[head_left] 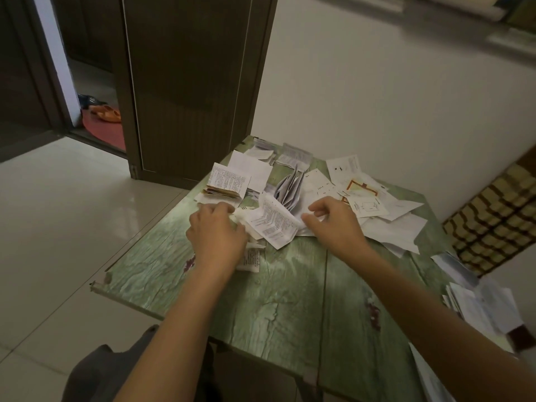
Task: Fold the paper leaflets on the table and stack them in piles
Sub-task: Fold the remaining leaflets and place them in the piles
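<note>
A printed white leaflet [274, 223] lies half unfolded on the green table [290, 285], between my hands. My left hand [216, 230] rests palm down on its left end and on crumpled paper there. My right hand [333, 220] pinches its right edge with thumb and fingers. A folded stack of leaflets [227, 181] sits at the far left. A fan-folded leaflet [290, 187] stands behind the one I hold. Loose unfolded sheets [377, 204] spread over the far right of the table. A small folded leaflet [252, 259] lies under my left wrist.
More papers [481, 306] lie at the table's right edge. A dark door [188, 82] stands open beyond the table, with orange slippers [107, 113] on a red mat past it. A patterned cushion [499, 219] is at the right. Tiled floor lies left.
</note>
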